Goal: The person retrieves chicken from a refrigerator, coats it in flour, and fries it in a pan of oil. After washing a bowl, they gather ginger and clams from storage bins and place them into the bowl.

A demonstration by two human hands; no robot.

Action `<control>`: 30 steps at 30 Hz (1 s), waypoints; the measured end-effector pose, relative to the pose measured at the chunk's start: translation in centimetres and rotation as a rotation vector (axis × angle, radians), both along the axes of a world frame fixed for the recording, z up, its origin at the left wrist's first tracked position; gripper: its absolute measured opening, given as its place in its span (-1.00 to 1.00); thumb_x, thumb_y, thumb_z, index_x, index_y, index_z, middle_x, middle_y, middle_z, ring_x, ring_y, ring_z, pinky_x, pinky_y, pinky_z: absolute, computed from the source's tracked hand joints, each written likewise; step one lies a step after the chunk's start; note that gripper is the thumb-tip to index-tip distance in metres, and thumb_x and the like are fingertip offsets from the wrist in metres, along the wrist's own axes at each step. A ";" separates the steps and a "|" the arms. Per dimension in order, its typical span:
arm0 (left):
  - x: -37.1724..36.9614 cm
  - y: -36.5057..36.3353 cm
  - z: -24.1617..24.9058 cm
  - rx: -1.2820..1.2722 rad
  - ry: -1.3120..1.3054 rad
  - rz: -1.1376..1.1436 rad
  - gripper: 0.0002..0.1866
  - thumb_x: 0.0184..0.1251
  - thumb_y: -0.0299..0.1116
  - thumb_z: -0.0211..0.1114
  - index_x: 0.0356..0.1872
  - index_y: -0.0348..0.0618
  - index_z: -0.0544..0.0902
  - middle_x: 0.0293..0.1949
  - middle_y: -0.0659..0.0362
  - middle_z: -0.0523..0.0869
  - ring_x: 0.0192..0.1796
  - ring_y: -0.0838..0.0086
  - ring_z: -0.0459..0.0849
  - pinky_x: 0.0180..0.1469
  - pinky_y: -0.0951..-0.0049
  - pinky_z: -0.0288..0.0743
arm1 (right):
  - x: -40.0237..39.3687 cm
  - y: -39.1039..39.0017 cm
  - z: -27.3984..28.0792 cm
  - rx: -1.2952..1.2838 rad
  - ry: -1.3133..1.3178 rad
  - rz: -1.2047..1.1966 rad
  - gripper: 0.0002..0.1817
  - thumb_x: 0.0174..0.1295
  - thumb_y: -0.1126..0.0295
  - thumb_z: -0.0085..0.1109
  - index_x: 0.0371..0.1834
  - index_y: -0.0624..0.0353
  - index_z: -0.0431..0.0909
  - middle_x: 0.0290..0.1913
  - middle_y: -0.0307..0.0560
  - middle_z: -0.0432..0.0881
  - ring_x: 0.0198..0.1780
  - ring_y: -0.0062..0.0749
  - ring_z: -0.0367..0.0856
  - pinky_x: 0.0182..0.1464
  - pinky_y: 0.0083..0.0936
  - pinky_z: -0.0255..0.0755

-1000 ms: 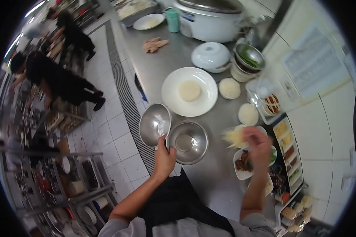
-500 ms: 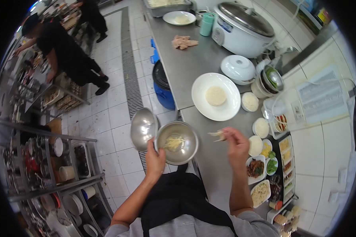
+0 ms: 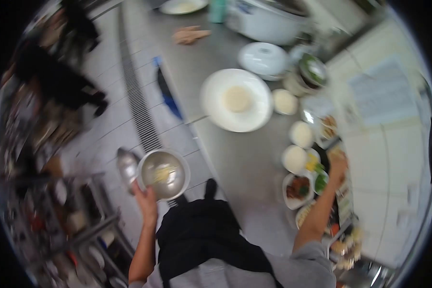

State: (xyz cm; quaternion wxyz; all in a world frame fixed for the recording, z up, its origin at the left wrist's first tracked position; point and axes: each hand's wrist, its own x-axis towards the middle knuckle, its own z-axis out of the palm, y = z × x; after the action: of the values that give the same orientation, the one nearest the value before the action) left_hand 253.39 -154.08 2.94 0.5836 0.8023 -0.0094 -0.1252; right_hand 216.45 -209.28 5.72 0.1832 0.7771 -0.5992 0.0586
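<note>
My left hand [image 3: 146, 199] grips a round metal bowl [image 3: 179, 181] and a second metal bowl [image 3: 126, 165] side by side, its thumb at the rim. Pale yellow strips [image 3: 163, 174] lie at the bottom of the nearer bowl. Both bowls are over the floor, left of the counter. Across the counter, my right hand [image 3: 339, 167] is down at the long ingredient tray [image 3: 344, 211] by the wall. Motion smears its fingers, and I cannot tell what they hold. Beside it sit a dish of chopped greens [image 3: 321, 182] and a dish of reddish-brown food [image 3: 298, 187].
A white plate with a round of rice [image 3: 237, 99] stands on the steel counter [image 3: 230, 158]. Bowls of rice [image 3: 295, 159] line the wall side. Behind are a lidded white dish [image 3: 263, 58], a rice cooker [image 3: 269, 20] and a crumpled cloth-like thing [image 3: 190, 34]. People work at left.
My right hand has moved from over the counter, where it held pale strips, to the ingredient tray. The camera view has shifted right; my left hand still holds both bowls, now farther from the counter.
</note>
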 end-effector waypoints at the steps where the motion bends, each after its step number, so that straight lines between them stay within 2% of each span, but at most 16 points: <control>1: 0.1 0.1 -0.9 0.059 -0.143 0.002 -0.50 0.31 -0.52 0.03 0.28 -0.38 0.22 0.15 -0.06 0.41 0.18 0.33 0.42 0.19 0.43 0.32 | 2.4 2.1 2.0 -0.086 -0.076 -0.038 -0.75 0.19 0.38 0.16 -0.12 0.28 0.59 -0.22 -0.05 0.66 -0.15 -0.23 0.61 -0.07 -0.38 0.50; 3: -0.5 -1.7 2.6 0.186 -0.140 0.013 -0.54 0.29 -0.55 0.00 0.23 -0.40 0.25 -0.05 -0.06 0.57 -0.08 0.37 0.59 -0.04 0.44 0.44 | 7.8 6.4 6.8 -0.125 -0.408 0.087 -0.77 0.16 0.45 0.15 -0.11 0.23 0.59 -0.11 -0.10 0.64 -0.05 -0.22 0.58 0.01 -0.39 0.47; 5: -1.3 -3.7 5.7 0.231 -0.126 -0.033 -0.54 0.28 -0.55 0.01 0.22 -0.39 0.26 -0.13 -0.07 0.60 -0.17 0.36 0.61 -0.10 0.43 0.46 | 12.5 11.6 7.7 0.316 -0.954 0.482 -0.78 0.15 0.47 0.15 -0.12 0.20 0.59 -0.16 -0.09 0.63 -0.11 -0.18 0.59 -0.07 -0.45 0.49; 6: -1.2 -4.0 5.6 0.234 -0.089 -0.101 -0.54 0.27 -0.56 0.02 0.22 -0.37 0.27 -0.20 -0.08 0.62 -0.26 0.35 0.63 -0.16 0.41 0.47 | 15.8 17.4 8.6 0.684 -1.257 0.548 -0.79 0.11 0.51 0.16 -0.15 0.14 0.59 -0.20 -0.10 0.63 -0.18 -0.20 0.59 -0.16 -0.46 0.47; 7: -1.5 -4.3 4.4 0.206 -0.241 -0.127 -0.56 0.26 -0.56 0.02 0.19 -0.33 0.29 -0.33 -0.08 0.62 -0.39 0.35 0.61 -0.25 0.42 0.46 | 19.4 22.2 10.6 0.696 -0.869 0.726 -0.81 0.04 0.53 0.19 -0.24 0.15 0.60 -0.21 -0.09 0.62 -0.20 -0.21 0.58 -0.20 -0.36 0.46; 8: -1.8 -5.3 4.9 0.188 -0.234 -0.151 -0.56 0.26 -0.56 0.02 0.19 -0.33 0.29 -0.33 -0.08 0.62 -0.39 0.35 0.61 -0.25 0.42 0.46 | 21.7 24.6 9.6 0.544 -0.755 1.186 -0.84 0.00 0.53 0.20 -0.31 0.14 0.60 -0.22 -0.11 0.62 -0.25 -0.24 0.56 -0.15 -0.30 0.42; 9: -2.0 -6.4 5.8 0.174 -0.178 -0.192 -0.57 0.27 -0.56 0.01 0.19 -0.32 0.30 -0.35 -0.06 0.63 -0.41 0.36 0.60 -0.26 0.43 0.46 | 24.0 27.1 9.0 0.552 -0.675 1.376 -0.86 -0.03 0.50 0.23 -0.35 0.13 0.61 -0.23 -0.15 0.62 -0.21 -0.27 0.52 -0.07 -0.29 0.37; 12: -2.5 -9.0 6.5 0.139 -0.146 -0.289 -0.57 0.26 -0.56 0.01 0.18 -0.30 0.31 -0.39 -0.04 0.63 -0.44 0.37 0.59 -0.30 0.43 0.46 | 26.7 30.7 4.8 0.431 -0.525 1.244 -0.87 -0.08 0.45 0.30 -0.40 0.09 0.64 -0.25 -0.28 0.66 -0.18 -0.34 0.46 -0.11 -0.37 0.31; 16: -2.8 -10.8 8.0 0.194 -0.046 -0.372 -0.57 0.25 -0.54 0.04 0.17 -0.28 0.32 -0.43 -0.02 0.62 -0.49 0.40 0.56 -0.37 0.40 0.43 | 25.3 29.3 4.3 0.465 -0.565 1.214 -0.85 -0.07 0.48 0.27 -0.37 0.09 0.62 -0.29 -0.28 0.63 -0.17 -0.31 0.45 -0.12 -0.35 0.29; 19: -3.1 -11.7 6.8 0.117 -0.116 -0.364 -0.57 0.24 -0.53 0.05 0.17 -0.28 0.33 -0.47 0.01 0.60 -0.53 0.44 0.51 -0.41 0.41 0.40 | 23.2 27.8 7.5 0.548 -0.778 1.105 -0.84 -0.09 0.51 0.29 -0.39 0.09 0.63 -0.35 -0.27 0.63 -0.26 -0.31 0.47 -0.16 -0.41 0.32; 23: -3.3 -12.2 5.3 0.071 -0.107 -0.418 -0.56 0.24 -0.53 0.04 0.18 -0.30 0.32 -0.47 0.05 0.60 -0.55 0.48 0.48 -0.43 0.43 0.39 | 19.2 24.7 9.4 0.844 -1.182 0.708 -0.84 -0.02 0.57 0.29 -0.33 0.17 0.65 -0.34 -0.20 0.64 -0.34 -0.45 0.50 -0.26 -0.55 0.40; 24: -3.3 -12.2 5.1 0.057 -0.097 -0.434 -0.56 0.24 -0.53 0.04 0.18 -0.30 0.32 -0.47 0.06 0.60 -0.56 0.49 0.47 -0.44 0.43 0.38 | 17.7 23.5 9.5 0.931 -1.383 0.606 -0.84 0.00 0.58 0.29 -0.31 0.23 0.64 -0.32 -0.21 0.63 -0.32 -0.50 0.50 -0.23 -0.58 0.40; 26: -3.5 -12.3 5.0 0.029 -0.008 -0.436 -0.55 0.23 -0.54 0.02 0.18 -0.33 0.31 -0.35 0.03 0.60 -0.39 0.51 0.55 -0.30 0.46 0.44 | 15.0 21.3 10.3 0.930 -1.746 0.474 -0.83 0.03 0.61 0.27 -0.27 0.32 0.60 -0.31 -0.22 0.59 -0.29 -0.56 0.49 -0.17 -0.62 0.41; 27: -3.6 -12.3 4.1 0.016 -0.196 -0.439 -0.55 0.21 -0.59 0.00 0.18 -0.35 0.32 -0.19 -0.01 0.58 -0.15 0.46 0.57 -0.06 0.48 0.45 | 13.6 19.8 11.3 0.830 -1.901 0.455 -0.82 0.03 0.62 0.27 -0.25 0.36 0.59 -0.31 -0.23 0.57 -0.27 -0.57 0.49 -0.13 -0.64 0.41; 29: -3.8 -12.2 4.1 -0.132 -0.032 -0.397 -0.55 0.19 -0.65 -0.04 0.17 -0.35 0.33 -0.04 -0.02 0.53 0.05 0.37 0.52 0.13 0.48 0.36 | 9.6 15.9 11.9 0.576 -1.890 0.463 -0.80 0.06 0.64 0.23 -0.20 0.36 0.58 -0.30 -0.20 0.58 -0.23 -0.58 0.51 -0.07 -0.62 0.40; 30: -3.6 -11.7 4.0 -0.156 -0.009 -0.411 -0.54 0.18 -0.67 -0.04 0.17 -0.34 0.33 -0.02 -0.01 0.52 0.03 0.35 0.53 0.12 0.46 0.39 | 7.9 14.0 12.2 0.451 -1.866 0.432 -0.81 0.08 0.64 0.21 -0.20 0.36 0.58 -0.27 -0.19 0.60 -0.21 -0.59 0.52 -0.06 -0.62 0.40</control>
State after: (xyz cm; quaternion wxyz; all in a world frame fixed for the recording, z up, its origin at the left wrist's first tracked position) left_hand 249.83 -165.76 6.94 0.6062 0.7363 -0.1851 -0.2370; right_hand 224.35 -195.29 17.96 -0.5307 0.5285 -0.3458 0.5653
